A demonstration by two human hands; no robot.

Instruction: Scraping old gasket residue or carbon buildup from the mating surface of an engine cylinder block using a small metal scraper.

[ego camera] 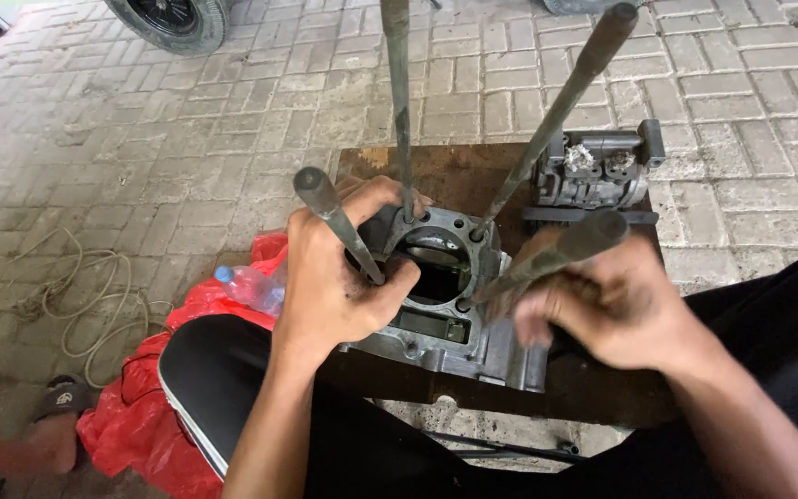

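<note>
At far left a coil of pale rope (76,296) lies on the brick paving, with a foot in a sandal (59,399) below it (another person's, it seems). Next comes a red plastic bag (140,407) with a clear plastic bottle (249,286) lying on it. The left hand (339,277) is curled over the near-left corner of the engine cylinder block (441,305), its fingers closed around the foot of the near-left stud (336,220). The block sits on a dark wooden board (473,176), four long studs rising from its corners around the open bore. The right hand (616,310) — blurred — is closed on the near-right stud (556,259). Behind it rests a grey cylinder head (598,171).
</note>
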